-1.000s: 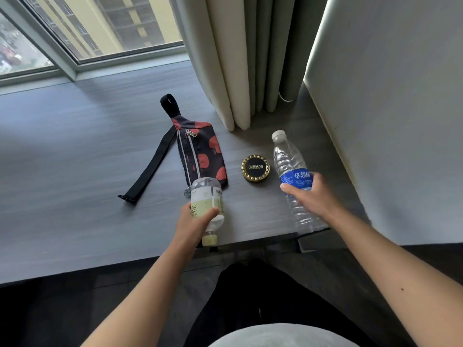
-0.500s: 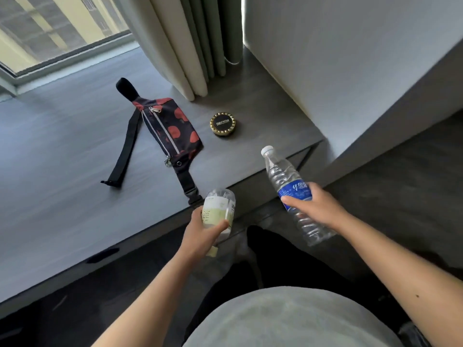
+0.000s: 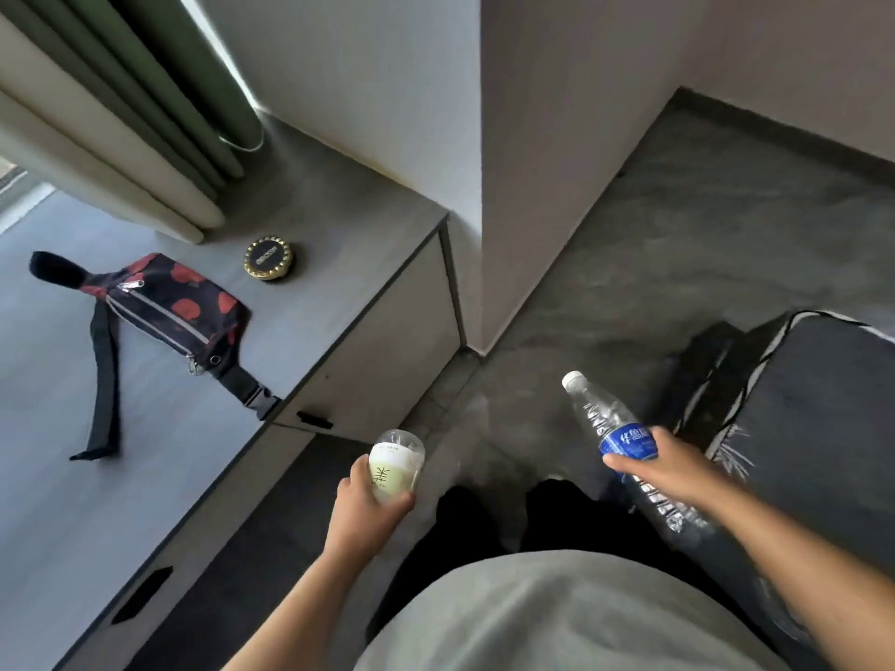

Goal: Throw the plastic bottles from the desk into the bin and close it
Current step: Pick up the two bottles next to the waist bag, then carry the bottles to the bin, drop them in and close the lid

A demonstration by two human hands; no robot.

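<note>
Hands (image 3: 368,506) w/ bottles (image 3: 394,469) now off desk (image 3: 310,326)

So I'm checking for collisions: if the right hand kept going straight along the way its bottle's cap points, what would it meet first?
Probably nothing soon: the right hand aims the clear bottle over bare floor toward the wall corner; depth is unclear.

Soft daylight from upper left; wide-angle edge warping, slight blur.

We see white Chinese characters on the clear bottle's (image 3: 624,457) blue label, too blurred to read; likewise the round tin's (image 3: 269,259) lid and the small bottle's (image 3: 394,469) green print.
</note>
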